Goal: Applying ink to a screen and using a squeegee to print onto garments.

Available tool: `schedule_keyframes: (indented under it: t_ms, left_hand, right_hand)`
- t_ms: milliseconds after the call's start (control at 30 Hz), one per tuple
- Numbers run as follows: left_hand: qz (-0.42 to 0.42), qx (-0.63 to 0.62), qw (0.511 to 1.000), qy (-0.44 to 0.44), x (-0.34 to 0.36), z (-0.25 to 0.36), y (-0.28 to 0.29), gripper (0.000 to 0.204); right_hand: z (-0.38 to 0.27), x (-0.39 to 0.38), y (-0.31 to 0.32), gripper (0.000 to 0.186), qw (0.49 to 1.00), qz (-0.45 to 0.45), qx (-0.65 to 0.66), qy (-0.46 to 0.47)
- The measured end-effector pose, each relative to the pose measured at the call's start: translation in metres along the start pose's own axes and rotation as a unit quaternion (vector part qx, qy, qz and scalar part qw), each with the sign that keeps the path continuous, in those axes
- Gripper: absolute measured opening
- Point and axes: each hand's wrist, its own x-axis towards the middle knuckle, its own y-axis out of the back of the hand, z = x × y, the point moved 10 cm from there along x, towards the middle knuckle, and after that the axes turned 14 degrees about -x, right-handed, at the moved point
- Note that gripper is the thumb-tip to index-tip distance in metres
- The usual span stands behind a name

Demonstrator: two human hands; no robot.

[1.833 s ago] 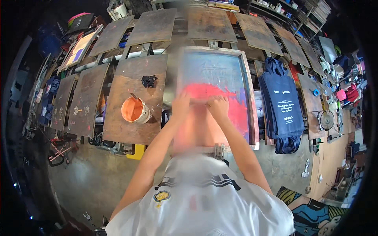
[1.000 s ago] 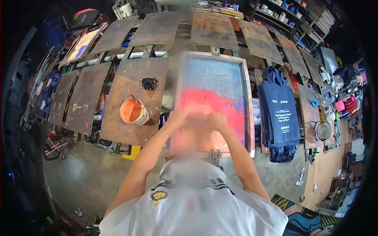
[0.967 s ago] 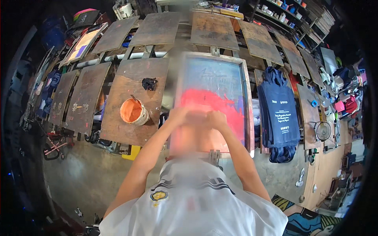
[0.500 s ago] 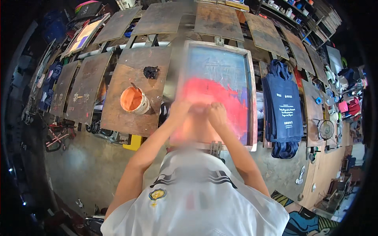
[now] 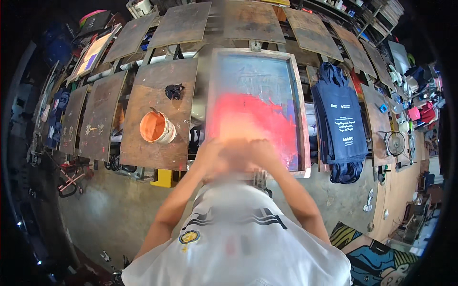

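Note:
A wooden-framed printing screen (image 5: pixel 296 95) with a blue mesh has pink-red ink (image 5: pixel 279 126) spread over its lower half. At its near end, my left hand (image 5: pixel 210 150) and my right hand (image 5: pixel 261 150) are closed on a squeegee bar (image 5: pixel 236 153); blur hides much of the bar and the fingertips. On the board to the left stand a white bucket (image 5: pixel 170 133) of orange ink with a stick in it and, behind it, a crumpled black item (image 5: pixel 174 91). A stack of navy tote bags (image 5: pixel 339 119) lies just right of the screen.
Rows of wooden boards (image 5: pixel 98 124) run left, right and behind, one carrying a light screen (image 5: pixel 100 47). A fan (image 5: pixel 395 143) is at the right. A cluttered shelf (image 5: pixel 381 19) is at the back, a yellow object (image 5: pixel 162 178) underneath, and a painted panel (image 5: pixel 381 257) lower right.
My hands have moved with the bar from the middle of the inked area down toward the screen's near end, up a little, then down again. The bucket and bags stay in place.

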Motion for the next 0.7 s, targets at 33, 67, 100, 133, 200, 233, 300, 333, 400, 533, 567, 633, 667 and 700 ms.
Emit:
schedule_keyframes:
  t_ms: [33, 67, 100, 133, 200, 233, 300, 333, 400, 533, 567, 633, 667, 700]
  left_hand:
    - [0.015, -0.008, 1.0, -0.019, 0.017, -0.002, 0.007, 0.027]
    - [0.031, -0.017, 0.999, -0.038, 0.034, -0.001, 0.015, 0.027]
    - [0.03, -0.015, 0.999, -0.028, 0.056, -0.003, 0.019, 0.028]
    - [0.029, -0.013, 0.999, -0.016, 0.075, -0.005, 0.024, 0.028]
    - [0.063, 0.018, 0.998, -0.022, 0.097, -0.021, 0.036, 0.028]
    - [0.091, 0.047, 0.994, -0.031, 0.1, -0.028, 0.04, 0.028]
    - [0.075, 0.053, 0.996, -0.022, 0.104, -0.041, 0.034, 0.028]
    - [0.055, 0.055, 0.997, -0.003, 0.101, -0.045, 0.027, 0.029]
    - [0.023, 0.056, 0.998, 0.034, 0.086, -0.052, 0.007, 0.032]
    - [0.036, -0.001, 0.999, 0.033, 0.008, -0.028, -0.009, 0.037]
    - [0.027, -0.005, 0.999, 0.041, -0.007, -0.013, -0.007, 0.037]
    - [0.021, -0.045, 0.998, 0.047, -0.032, 0.011, -0.003, 0.039]
    - [0.023, -0.045, 0.998, 0.046, -0.044, 0.013, -0.006, 0.039]
    - [0.015, -0.043, 0.997, 0.055, -0.053, 0.01, -0.011, 0.041]
  right_hand:
    - [0.01, 0.018, 0.009, 0.019, 1.0, 0.005, 0.018, -0.008]
    - [0.019, 0.035, 0.021, 0.026, 0.999, 0.009, 0.036, -0.016]
    - [0.034, 0.054, 0.023, 0.023, 0.997, 0.074, 0.007, -0.029]
    - [0.047, 0.069, 0.023, 0.021, 0.989, 0.137, -0.024, -0.041]
    - [0.045, 0.096, 0.045, 0.019, 0.985, 0.168, -0.039, -0.026]
    - [0.038, 0.102, 0.057, 0.016, 0.979, 0.195, -0.054, -0.016]
    - [0.035, 0.105, 0.045, 0.014, 0.981, 0.182, -0.065, -0.033]
    - [0.037, 0.102, 0.034, 0.012, 0.982, 0.167, -0.077, -0.052]
    - [0.036, 0.082, 0.009, 0.011, 0.977, 0.18, -0.094, -0.06]
    - [0.005, -0.003, 0.01, 0.015, 0.972, 0.233, -0.005, -0.039]
    - [-0.009, -0.022, 0.019, 0.016, 0.973, 0.227, -0.008, -0.031]
    - [-0.026, -0.052, 0.027, 0.018, 0.974, 0.224, -0.014, -0.024]
    - [-0.03, -0.06, 0.021, 0.015, 0.981, 0.191, 0.036, -0.026]
    - [-0.031, -0.063, 0.016, 0.013, 0.983, 0.159, 0.085, -0.029]
